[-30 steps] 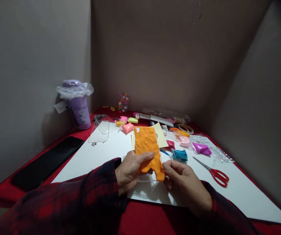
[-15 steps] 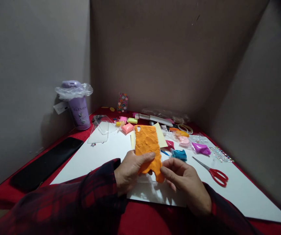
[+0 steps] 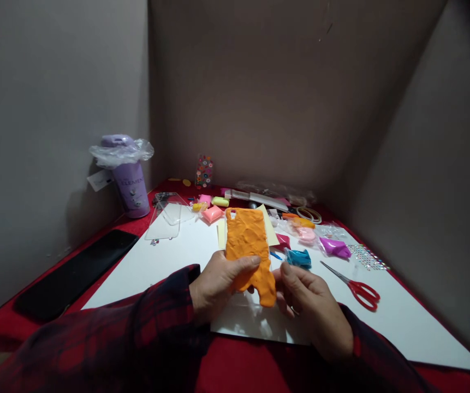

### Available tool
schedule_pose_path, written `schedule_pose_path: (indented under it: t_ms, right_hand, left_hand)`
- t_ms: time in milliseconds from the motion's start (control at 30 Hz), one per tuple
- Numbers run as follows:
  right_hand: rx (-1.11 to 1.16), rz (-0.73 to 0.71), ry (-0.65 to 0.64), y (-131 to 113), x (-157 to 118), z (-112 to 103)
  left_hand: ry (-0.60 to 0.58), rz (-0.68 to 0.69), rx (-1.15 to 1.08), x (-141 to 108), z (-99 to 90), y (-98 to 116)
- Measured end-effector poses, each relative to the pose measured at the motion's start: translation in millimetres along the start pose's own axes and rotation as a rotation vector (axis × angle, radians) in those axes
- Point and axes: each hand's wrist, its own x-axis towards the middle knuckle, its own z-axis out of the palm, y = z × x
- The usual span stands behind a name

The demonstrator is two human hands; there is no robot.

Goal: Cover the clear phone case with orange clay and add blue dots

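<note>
A clear phone case coated with lumpy orange clay (image 3: 247, 234) is tilted up over the white board. My left hand (image 3: 222, 278) is closed around its lower left, thumb pressed on the clay and fingers behind. A camera cutout shows at the top left corner, and clear plastic is still bare along the bottom below the uneven clay edge. At the lower right side is my right hand (image 3: 310, 297), its fingers loosely bent and its thumb raised off the clay. The index fingertip is close to the case's edge; whether it touches I cannot tell.
Red-handled scissors (image 3: 357, 286) lie right on the white board (image 3: 415, 327). Behind the case are clay packets, including teal (image 3: 299, 258) and purple (image 3: 335, 247). Clear cases (image 3: 163, 221), a black phone (image 3: 75, 273) and a purple tumbler (image 3: 132, 188) are on the left.
My right thumb has lifted off the clay's lower right edge and moved slightly up and right. My left hand keeps its hold on the case.
</note>
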Motion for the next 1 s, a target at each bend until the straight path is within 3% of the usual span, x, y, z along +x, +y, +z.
schedule_pose_path:
  t_ms: [300,567,767,1000]
  right_hand:
    - [-0.048,-0.052,0.007,-3.1,-3.0,2.1]
    - [-0.115,-0.073,-0.005,-0.7,-2.5,-0.7]
    - [-0.057,-0.108,-0.002,-3.5,-2.7,3.1]
    - [-0.052,-0.096,0.002,-3.2,-3.3,1.7]
  left_hand:
    - [-0.026,0.016,0.139,-1.4,-1.1,-2.4]
    - [-0.085,-0.013,0.031,-0.8,-2.0,-2.8]
    - [-0.047,-0.013,0.128,-1.5,-1.7,-2.1]
    - [-0.089,-0.012,0.088,-0.8,-1.7,-2.1]
